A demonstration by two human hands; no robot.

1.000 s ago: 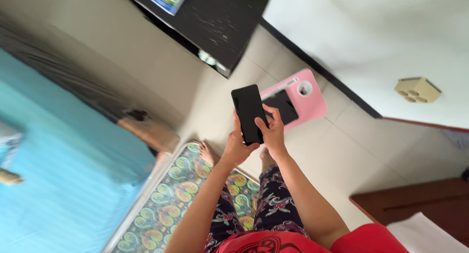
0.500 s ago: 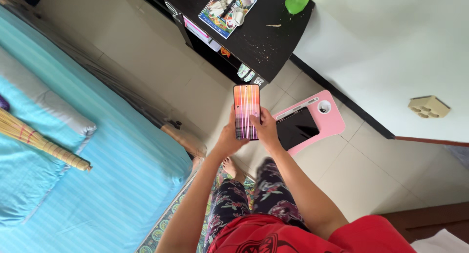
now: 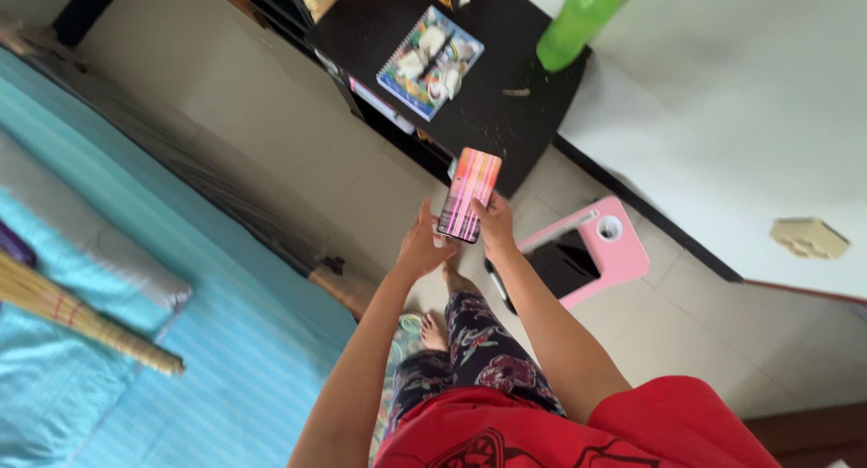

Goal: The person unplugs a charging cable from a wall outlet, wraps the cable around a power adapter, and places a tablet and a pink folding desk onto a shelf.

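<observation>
The person stands over the floor with both arms stretched out in front, and a phone (image 3: 469, 195) is up between the two hands, its screen lit in pink and orange vertical streaks. The right hand (image 3: 496, 228) is closed around the phone's lower right edge, thumb across the front near the bottom corner, fingers tucked behind; the phone rises up and slightly away from that hand, tilted a little to the right. The left hand (image 3: 418, 248) is just beside the phone's lower left corner with fingers spread and loose, more open than gripping; whether it actually touches the phone I cannot tell, since the edges blur there. Beyond the hands, further out from the fingertips, stands a black table (image 3: 492, 116) carrying a spiral notebook (image 3: 430, 61) with small white items lying on its cover, and a green bottle (image 3: 575, 25) well past the right hand's side. Just to the outside of the right wrist, down on the tiled floor, lies a pink lap tray (image 3: 619, 251) with a dark tablet (image 3: 560, 265) set in it. Off to the left hand's side, well apart, is a bed with a turquoise sheet (image 3: 181, 341), and a straw broom (image 3: 81, 319) rests on it.
</observation>
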